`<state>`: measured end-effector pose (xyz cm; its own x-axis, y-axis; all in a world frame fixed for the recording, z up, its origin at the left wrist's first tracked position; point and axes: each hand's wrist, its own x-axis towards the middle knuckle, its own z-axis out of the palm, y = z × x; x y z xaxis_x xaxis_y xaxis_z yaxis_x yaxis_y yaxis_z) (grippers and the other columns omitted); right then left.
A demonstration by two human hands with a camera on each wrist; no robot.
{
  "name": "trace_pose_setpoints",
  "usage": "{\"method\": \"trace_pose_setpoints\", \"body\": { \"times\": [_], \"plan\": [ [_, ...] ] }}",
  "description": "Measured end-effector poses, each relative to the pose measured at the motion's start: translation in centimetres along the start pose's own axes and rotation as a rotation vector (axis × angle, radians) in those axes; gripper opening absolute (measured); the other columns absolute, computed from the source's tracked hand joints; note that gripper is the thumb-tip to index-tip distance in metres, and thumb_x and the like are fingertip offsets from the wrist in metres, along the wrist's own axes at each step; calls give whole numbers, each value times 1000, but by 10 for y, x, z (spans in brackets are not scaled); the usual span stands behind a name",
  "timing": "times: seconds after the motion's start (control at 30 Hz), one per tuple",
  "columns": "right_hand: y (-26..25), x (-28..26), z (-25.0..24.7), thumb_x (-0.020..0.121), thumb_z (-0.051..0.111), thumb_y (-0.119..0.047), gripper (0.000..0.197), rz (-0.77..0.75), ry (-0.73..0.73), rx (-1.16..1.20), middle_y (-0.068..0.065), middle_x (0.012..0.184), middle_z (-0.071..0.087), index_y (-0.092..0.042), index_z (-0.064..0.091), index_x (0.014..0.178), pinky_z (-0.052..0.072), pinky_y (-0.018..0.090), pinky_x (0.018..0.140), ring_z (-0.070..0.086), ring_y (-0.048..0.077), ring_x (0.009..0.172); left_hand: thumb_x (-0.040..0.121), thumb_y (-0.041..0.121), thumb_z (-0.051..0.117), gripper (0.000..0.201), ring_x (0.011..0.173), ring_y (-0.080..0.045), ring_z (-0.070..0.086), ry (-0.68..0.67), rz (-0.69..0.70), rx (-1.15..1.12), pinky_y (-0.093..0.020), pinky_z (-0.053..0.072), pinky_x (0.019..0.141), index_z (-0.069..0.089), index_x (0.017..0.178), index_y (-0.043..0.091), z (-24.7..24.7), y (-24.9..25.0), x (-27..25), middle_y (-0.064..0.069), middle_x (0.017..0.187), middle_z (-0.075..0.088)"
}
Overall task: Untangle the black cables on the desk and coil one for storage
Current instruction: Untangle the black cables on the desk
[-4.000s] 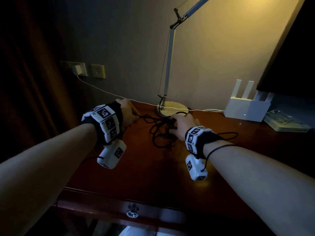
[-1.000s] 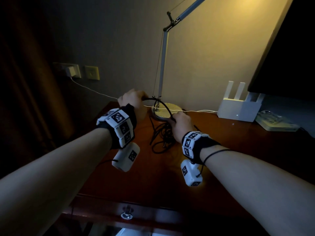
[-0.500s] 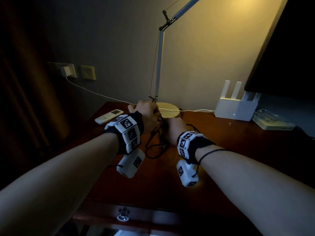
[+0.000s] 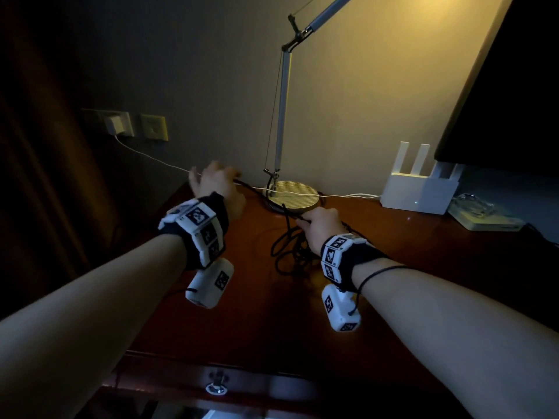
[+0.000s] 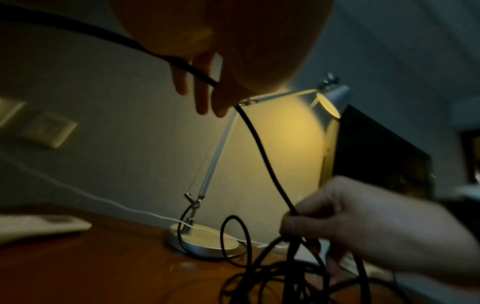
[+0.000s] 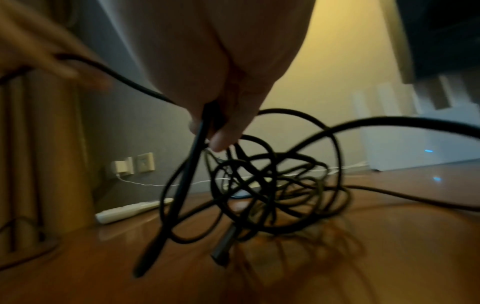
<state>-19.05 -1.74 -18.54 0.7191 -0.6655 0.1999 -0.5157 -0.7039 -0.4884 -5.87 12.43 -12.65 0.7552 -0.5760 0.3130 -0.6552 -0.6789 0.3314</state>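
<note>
A tangle of black cables (image 4: 287, 252) lies on the dark wooden desk (image 4: 272, 313) in front of the lamp base. My left hand (image 4: 216, 182) is raised at the back left and pinches one black cable strand (image 5: 259, 148), which runs taut down to my right hand (image 4: 317, 225). That hand grips the same cable (image 6: 192, 156) above the tangle (image 6: 272, 185), with loops hanging under its fingers (image 6: 226, 137). A cable end (image 6: 221, 253) dangles near the desk surface.
A desk lamp with a round base (image 4: 292, 198) stands just behind the hands. A thin white cable (image 4: 151, 158) runs from a wall charger across the desk. A white router (image 4: 419, 189) and a dark screen are at the right. A white remote (image 6: 132, 209) lies at the left.
My hands were close together over the tangle; now the left hand has moved up and to the left, drawing a black strand out taut. The right hand stayed over the tangle.
</note>
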Motion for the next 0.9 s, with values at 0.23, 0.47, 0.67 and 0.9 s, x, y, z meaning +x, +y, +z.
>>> {"method": "trace_pose_setpoints", "body": {
  "times": [0.23,0.47,0.67,0.9],
  "plan": [
    [-27,2,0,97,42,-3,22,-29,-49,-251,14,103,60,-3,63,104,43,33,69,56,31,87,94,37,48,27,129,-18,41,-146,392,185,-53,-7,113,62,115,28,42,39,-14,3,120,60],
    [-11,0,4,92,52,-11,35,-71,-34,-337,8,105,65,-32,63,118,46,33,70,62,32,96,96,21,47,23,122,-24,42,-66,251,67,-46,11,113,66,109,19,35,22,-5,-3,116,57],
    [0,-1,-6,95,56,-39,26,-14,12,-250,6,99,68,-24,69,112,50,29,67,64,27,89,96,19,46,19,124,-24,45,117,54,-42,-46,-1,117,64,104,16,13,-6,12,-5,120,56],
    [-17,0,-2,97,52,-17,23,18,-1,-298,9,100,64,-15,68,113,52,31,71,62,28,87,91,15,48,31,124,-20,49,-15,180,32,-52,-8,117,59,119,24,31,15,2,-1,124,57]
  ]
}}
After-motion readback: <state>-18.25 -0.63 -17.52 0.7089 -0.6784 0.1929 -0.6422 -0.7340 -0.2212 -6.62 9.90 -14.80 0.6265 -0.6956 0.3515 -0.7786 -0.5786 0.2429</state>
